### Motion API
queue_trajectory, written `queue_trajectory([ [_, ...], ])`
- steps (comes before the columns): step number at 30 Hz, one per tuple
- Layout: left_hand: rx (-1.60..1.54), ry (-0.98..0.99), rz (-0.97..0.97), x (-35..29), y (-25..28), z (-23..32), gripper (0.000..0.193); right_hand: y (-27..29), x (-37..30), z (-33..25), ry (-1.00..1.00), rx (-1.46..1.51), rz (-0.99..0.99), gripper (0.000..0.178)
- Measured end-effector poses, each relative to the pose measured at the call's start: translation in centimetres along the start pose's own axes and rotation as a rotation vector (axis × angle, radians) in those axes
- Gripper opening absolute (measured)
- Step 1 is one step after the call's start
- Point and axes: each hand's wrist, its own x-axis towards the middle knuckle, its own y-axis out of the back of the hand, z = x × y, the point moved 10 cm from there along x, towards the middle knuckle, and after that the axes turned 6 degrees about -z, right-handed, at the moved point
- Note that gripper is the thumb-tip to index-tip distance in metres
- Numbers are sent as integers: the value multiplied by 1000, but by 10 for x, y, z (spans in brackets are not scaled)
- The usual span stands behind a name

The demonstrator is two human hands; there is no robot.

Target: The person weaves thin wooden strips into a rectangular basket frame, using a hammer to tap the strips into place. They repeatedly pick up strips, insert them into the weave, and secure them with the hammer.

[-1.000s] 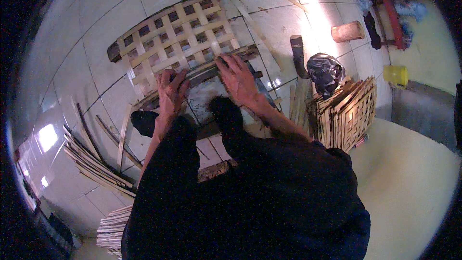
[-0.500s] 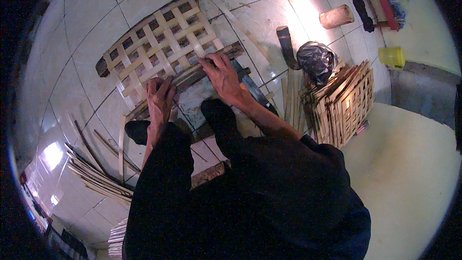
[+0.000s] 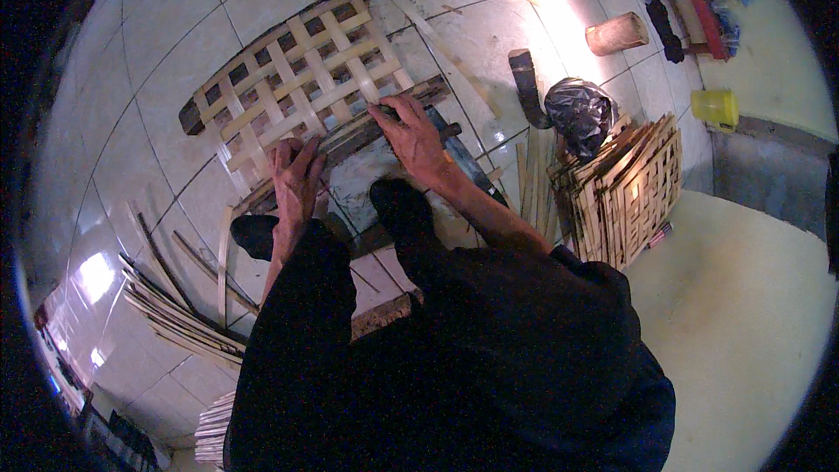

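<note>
A woven bamboo panel (image 3: 301, 79) with open square gaps lies in front of me. Its far side rests along a dark wooden bar, and another dark wooden bar (image 3: 428, 92) runs under its near edge. My left hand (image 3: 295, 179) has its fingers bent and pressed together on the near edge, left of the middle. Farther right, my right hand (image 3: 412, 142) pinches a bamboo strip (image 3: 354, 135) that lies along that edge. The undersides of the fingers are hidden on both hands.
Several woven panels (image 3: 625, 192) lean at the right beside a black plastic bag (image 3: 579, 114). Loose strips (image 3: 179, 315) lie at the left. A dark curved piece (image 3: 526, 87), a bamboo segment (image 3: 617, 33) and a yellow container (image 3: 715, 109) stand or lie farther right. My feet are close to the panel.
The whole view has shifted slightly, with everything a little farther right and lower. Both hands stay at the panel's near edge, with hardly any change in the fingers.
</note>
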Motion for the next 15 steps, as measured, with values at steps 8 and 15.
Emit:
queue_trajectory([
  [8, 3, -3, -2, -1, -1, -1, 37, -10, -8, 4, -11, 12, 25, 45],
  [15, -32, 0, -51, 0, -10, -7, 40, -11, -19, 0, -29, -194, -55, 55],
])
